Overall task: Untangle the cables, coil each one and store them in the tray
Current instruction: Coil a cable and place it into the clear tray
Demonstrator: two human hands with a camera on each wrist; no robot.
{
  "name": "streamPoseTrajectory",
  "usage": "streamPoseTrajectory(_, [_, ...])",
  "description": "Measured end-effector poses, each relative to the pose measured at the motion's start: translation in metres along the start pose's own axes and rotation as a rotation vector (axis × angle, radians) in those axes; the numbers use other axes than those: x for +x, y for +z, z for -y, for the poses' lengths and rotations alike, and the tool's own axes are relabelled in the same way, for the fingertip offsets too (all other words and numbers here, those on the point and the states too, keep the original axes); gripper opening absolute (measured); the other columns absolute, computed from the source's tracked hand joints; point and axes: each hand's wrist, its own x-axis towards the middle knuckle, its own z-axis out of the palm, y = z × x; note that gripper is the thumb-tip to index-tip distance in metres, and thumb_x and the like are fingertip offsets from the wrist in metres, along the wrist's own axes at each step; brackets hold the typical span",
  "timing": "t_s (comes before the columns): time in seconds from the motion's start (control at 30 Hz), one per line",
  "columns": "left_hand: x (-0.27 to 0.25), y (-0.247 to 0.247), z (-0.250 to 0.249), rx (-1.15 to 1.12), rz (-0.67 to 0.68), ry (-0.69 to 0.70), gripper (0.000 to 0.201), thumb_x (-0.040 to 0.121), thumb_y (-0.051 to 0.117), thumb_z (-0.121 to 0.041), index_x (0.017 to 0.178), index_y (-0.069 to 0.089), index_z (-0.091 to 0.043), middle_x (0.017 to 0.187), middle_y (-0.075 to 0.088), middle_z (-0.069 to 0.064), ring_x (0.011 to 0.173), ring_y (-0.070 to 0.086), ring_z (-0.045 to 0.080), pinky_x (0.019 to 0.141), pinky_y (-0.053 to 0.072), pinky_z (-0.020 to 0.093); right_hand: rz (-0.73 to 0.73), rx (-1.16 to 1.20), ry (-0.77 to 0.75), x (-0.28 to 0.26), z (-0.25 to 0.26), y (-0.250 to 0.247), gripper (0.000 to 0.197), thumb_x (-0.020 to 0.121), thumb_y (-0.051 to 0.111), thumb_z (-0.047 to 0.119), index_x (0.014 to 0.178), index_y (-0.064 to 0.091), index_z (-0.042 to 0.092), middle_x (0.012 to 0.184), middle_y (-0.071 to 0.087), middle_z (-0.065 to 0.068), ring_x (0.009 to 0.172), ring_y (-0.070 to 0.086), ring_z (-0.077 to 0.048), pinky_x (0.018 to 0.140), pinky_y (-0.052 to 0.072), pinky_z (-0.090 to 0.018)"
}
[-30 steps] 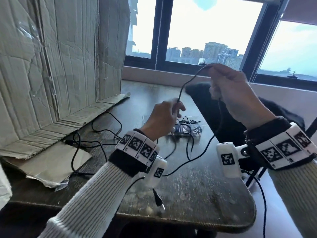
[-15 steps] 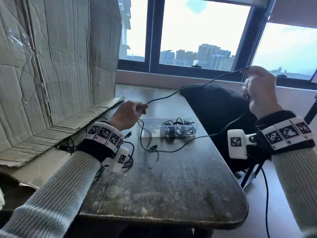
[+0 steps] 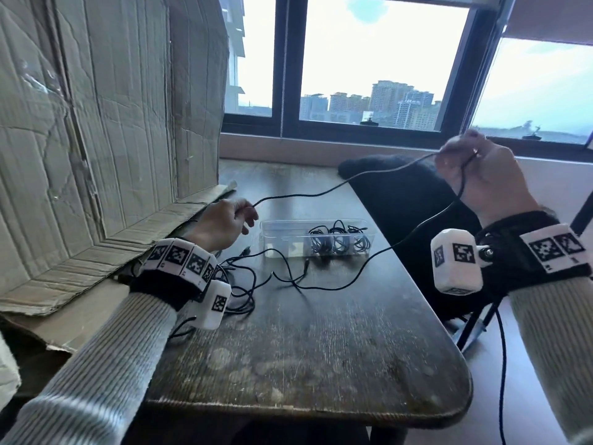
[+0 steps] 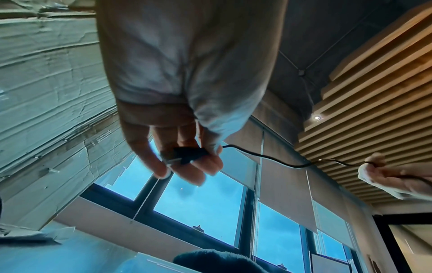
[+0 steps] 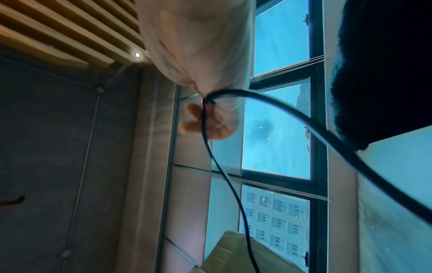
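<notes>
With the left hand [image 3: 224,224] pinching the plug [image 4: 187,153] and the right hand [image 3: 481,184] pinching the cable [image 3: 337,187] toward 2 o'clock above the desk [image 3: 321,332], wind even, untwisted loops toward the tray [image 3: 272,232].

Bright backlight from the window [image 3: 378,59], blue-tinted, blurred wrist views
</notes>
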Motion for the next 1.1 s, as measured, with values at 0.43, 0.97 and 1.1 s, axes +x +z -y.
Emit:
streamPoseTrajectory(0.43, [-0.008, -0.005, -0.04, -0.586, -0.028, -0.15, 0.03, 0.101, 0.028, -0.008, 0.082, 0.051, -0.012, 0.069, 0.051, 0.002, 0.051, 0.046, 0.011, 0.037, 0.034, 0.015, 0.283, -1.861, 0.07, -0.026, -0.084, -0.012, 0.03, 0.096, 0.053, 0.035, 0.119, 0.062, 0.017, 0.113, 0.065, -0.006, 0.097, 0.062, -0.021, 0.093, 0.048, -0.037])
streamPoseTrajectory(0.97, [-0.02, 0.012, -0.075, -1.274, -0.014, -0.216, 0.027, 0.104, 0.028, -0.009, 0.086, 0.048, -0.012, 0.116, 0.062, 0.016, 0.107, 0.06, 0.024, 0.097, 0.04, 0.036, 0.57, -1.511, -0.099, -0.049, -0.152, 0.022, 0.023, 0.097, 0.048, 0.021, 0.083, 0.067, 0.02, 0.072, 0.062, -0.008, 0.058, 0.045, -0.014, 0.058, 0.04, -0.03])
streamPoseTrajectory(1.1, [-0.02, 0.019, -0.077, -1.497, 0.005, -0.292, 0.025, 0.105, 0.024, -0.016, 0.089, 0.043, -0.016, 0.083, 0.068, 0.002, 0.087, 0.071, 0.018, 0.103, 0.04, 0.053, 0.615, -1.501, -0.022, -0.056, -0.154, 0.018, 0.025, 0.096, 0.052, 0.03, 0.079, 0.069, 0.025, 0.06, 0.056, 0.007, 0.057, 0.043, -0.019, 0.057, 0.039, -0.032])
